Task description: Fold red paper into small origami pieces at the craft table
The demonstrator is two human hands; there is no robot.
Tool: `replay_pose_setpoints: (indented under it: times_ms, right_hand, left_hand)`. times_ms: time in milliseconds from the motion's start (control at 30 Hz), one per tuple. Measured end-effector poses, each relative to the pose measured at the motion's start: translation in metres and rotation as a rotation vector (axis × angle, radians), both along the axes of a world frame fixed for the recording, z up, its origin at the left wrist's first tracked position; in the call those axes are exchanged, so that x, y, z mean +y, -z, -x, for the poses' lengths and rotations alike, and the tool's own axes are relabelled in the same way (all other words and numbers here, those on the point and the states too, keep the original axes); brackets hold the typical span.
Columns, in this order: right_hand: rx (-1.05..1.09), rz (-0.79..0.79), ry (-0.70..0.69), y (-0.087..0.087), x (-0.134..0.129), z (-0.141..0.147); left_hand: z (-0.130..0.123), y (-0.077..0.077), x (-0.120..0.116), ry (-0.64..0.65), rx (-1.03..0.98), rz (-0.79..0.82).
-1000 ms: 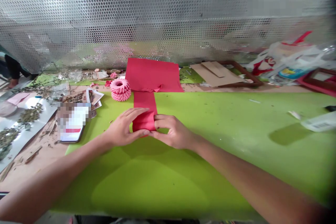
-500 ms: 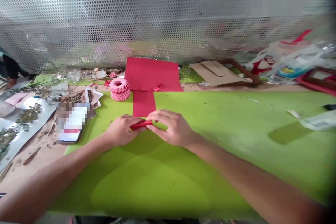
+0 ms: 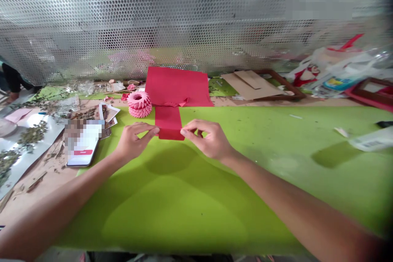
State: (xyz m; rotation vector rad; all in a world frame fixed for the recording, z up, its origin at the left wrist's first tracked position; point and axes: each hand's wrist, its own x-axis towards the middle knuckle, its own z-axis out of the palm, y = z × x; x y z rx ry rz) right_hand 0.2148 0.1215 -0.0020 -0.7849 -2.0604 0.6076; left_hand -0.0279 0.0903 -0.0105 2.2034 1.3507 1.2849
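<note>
A small piece of red paper is stretched between my two hands, its front face darker than the sheet behind it. My left hand pinches its left end between thumb and fingers. At the right end, my right hand pinches it the same way, with the fingers curled. Just beyond lies a flat red paper strip, partly behind the held piece; where one stops and the other begins is hard to make out. Farther back is a large red paper sheet. A pink folded-paper ring stack stands left of the strip.
A green mat covers the table. To the left are a phone, photo cards and dried plant bits. Brown cardboard, plastic bags and a white bottle lie right. A perforated metal panel rises behind.
My hands have moved apart, away from a close grip on a narrow red roll or fold. The red paper now shows a wider face between them, slightly farther from me.
</note>
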Motion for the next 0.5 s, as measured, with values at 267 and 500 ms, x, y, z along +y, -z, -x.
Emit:
replay_pose_setpoints:
  times_ms: [267, 500]
  right_hand:
    - [-0.113, -0.110, -0.083, 0.011, -0.002, 0.005]
    - [-0.229, -0.247, -0.055, 0.013, -0.006, 0.009]
  left_hand:
    - [-0.009, 0.003, -0.006, 0.060, 0.349, -0.235]
    - [-0.022, 0.011, -0.010, 0.047, 0.371, -0.277]
